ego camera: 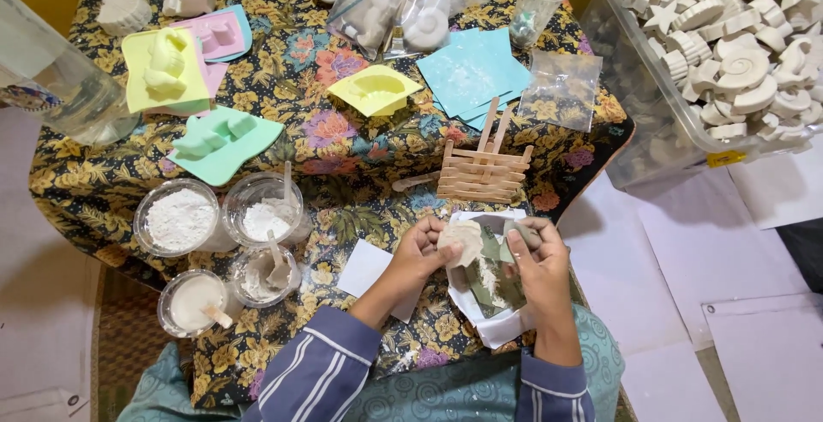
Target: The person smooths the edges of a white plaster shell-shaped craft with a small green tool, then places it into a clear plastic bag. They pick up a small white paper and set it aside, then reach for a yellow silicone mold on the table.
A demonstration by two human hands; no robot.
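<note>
Over the near edge of the bench, my left hand bends in, its grip closed on a pale plaster shell, broad face up, above white paper. My right hand pinches a small grey piece, long axis across. A clear bag lies beyond the stick rack.
</note>
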